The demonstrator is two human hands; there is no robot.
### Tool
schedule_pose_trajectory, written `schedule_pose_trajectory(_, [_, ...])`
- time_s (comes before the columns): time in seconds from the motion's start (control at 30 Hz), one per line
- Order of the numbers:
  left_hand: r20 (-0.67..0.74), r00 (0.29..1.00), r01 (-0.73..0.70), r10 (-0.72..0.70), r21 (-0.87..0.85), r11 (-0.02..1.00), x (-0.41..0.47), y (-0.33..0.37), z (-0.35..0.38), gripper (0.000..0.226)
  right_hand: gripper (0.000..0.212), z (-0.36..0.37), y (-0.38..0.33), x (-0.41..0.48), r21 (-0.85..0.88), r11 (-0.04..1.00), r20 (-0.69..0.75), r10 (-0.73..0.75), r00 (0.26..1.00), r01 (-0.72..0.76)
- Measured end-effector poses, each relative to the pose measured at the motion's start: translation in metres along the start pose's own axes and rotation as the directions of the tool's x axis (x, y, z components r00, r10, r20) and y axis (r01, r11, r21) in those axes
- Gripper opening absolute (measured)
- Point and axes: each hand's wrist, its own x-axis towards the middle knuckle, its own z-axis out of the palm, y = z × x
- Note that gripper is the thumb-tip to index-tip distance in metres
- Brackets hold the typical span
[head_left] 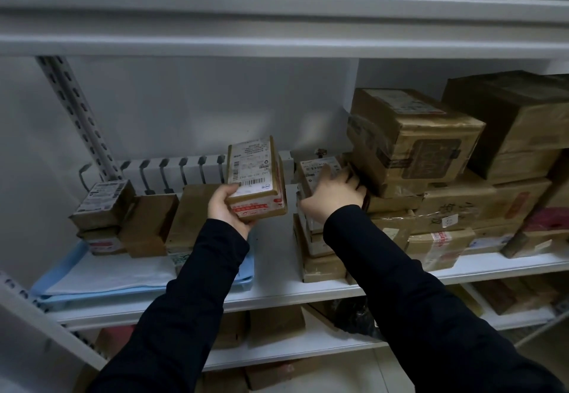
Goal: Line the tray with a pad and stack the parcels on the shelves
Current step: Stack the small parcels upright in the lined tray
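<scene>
Gripping a small taped parcel (256, 177) by its lower corner, the left hand (223, 208) holds seemingly light, stiff cardboard; the right hand (334, 196) spreads its fingers against stacked parcels (320, 168).

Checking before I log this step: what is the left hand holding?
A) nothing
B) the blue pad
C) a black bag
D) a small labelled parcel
D: the left hand grips a small labelled parcel from below, its white label facing the camera.
</scene>
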Motion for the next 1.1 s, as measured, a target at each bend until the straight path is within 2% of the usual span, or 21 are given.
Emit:
schedule_pose_trajectory(0.17, [0.026, 1.0, 0.016, -0.017, 0.03, 0.999, 0.001, 0.001, -0.004, 0.015, 0.099, -0.001, -0.004, 0.004, 0.056, 0.998, -0.071, -0.007, 0.997, 0.011])
schedule_pose_trajectory(0.27, [0.037, 0.999, 0.023, -0.024, 0.007, 1.0, 0.003, 0.003, -0.008, 0.019, 0.095, 0.0, -0.006, 0.002, 0.076, 0.995, -0.206, -0.054, 0.977, 0.071])
schedule_pose_trajectory(0.33, [0.039, 0.999, 0.017, -0.017, -0.016, 1.0, 0.004, 0.004, -0.012, 0.024, 0.092, 0.001, -0.009, 0.001, 0.158, 0.981, -0.287, -0.062, 0.956, 0.111])
schedule_pose_trajectory(0.4, [0.036, 0.999, 0.002, 0.0, -0.045, 0.999, 0.004, 0.006, -0.017, 0.027, 0.088, 0.002, -0.012, 0.005, 0.347, 0.93, -0.288, -0.023, 0.957, 0.126])
schedule_pose_trajectory(0.43, [0.033, 0.999, -0.01, 0.012, -0.061, 0.998, 0.003, 0.007, -0.021, 0.03, 0.087, 0.002, -0.012, 0.009, 0.49, 0.862, -0.272, 0.013, 0.962, 0.127])
schedule_pose_trajectory(0.47, [0.029, 0.999, -0.021, 0.024, -0.081, 0.996, 0.004, 0.01, -0.025, 0.034, 0.087, 0.003, -0.012, 0.012, 0.653, 0.744, -0.253, 0.042, 0.966, 0.139])
schedule_pose_trajectory(0.53, [0.015, 0.999, -0.034, 0.036, -0.132, 0.991, 0.004, 0.018, -0.033, 0.041, 0.078, 0.005, -0.013, 0.014, 0.909, 0.382, -0.213, 0.091, 0.973, 0.164])
schedule_pose_trajectory(0.57, [0.011, 0.999, -0.036, 0.038, -0.155, 0.987, 0.004, 0.022, -0.037, 0.044, 0.069, 0.005, -0.014, 0.014, 0.97, 0.19, -0.175, 0.107, 0.979, 0.153])
schedule_pose_trajectory(0.67, [-0.007, 0.999, -0.041, 0.04, -0.183, 0.982, 0.003, 0.033, -0.048, 0.046, 0.036, 0.004, -0.019, 0.017, 0.961, -0.274, 0.05, 0.039, 0.998, -0.038])
schedule_pose_trajectory(0.73, [-0.028, 0.999, -0.039, 0.035, -0.151, 0.988, 0.002, 0.037, -0.056, 0.049, 0.034, 0.009, -0.025, 0.017, 0.837, -0.504, 0.204, -0.076, 0.976, -0.214])
schedule_pose_trajectory(0.77, [-0.038, 0.999, -0.029, 0.024, -0.134, 0.991, 0.002, 0.039, -0.061, 0.051, 0.038, 0.013, -0.03, 0.017, 0.761, -0.585, 0.257, -0.127, 0.958, -0.282])
schedule_pose_trajectory(0.83, [-0.053, 0.999, -0.006, -0.001, -0.122, 0.992, 0.001, 0.041, -0.068, 0.056, 0.045, 0.026, -0.036, 0.018, 0.667, -0.641, 0.354, -0.176, 0.918, -0.38])
schedule_pose_trajectory(0.93, [-0.092, 0.996, -0.031, 0.019, -0.134, 0.99, 0.001, 0.046, -0.081, 0.05, 0.052, 0.045, -0.047, 0.018, 0.622, -0.628, 0.435, -0.22, 0.873, -0.468])
schedule_pose_trajectory(1.1, [-0.08, 0.996, -0.052, 0.039, -0.175, 0.983, 0.0, 0.055, -0.11, 0.041, 0.051, 0.066, -0.061, 0.015, 0.625, -0.59, 0.421, -0.297, 0.857, -0.512])
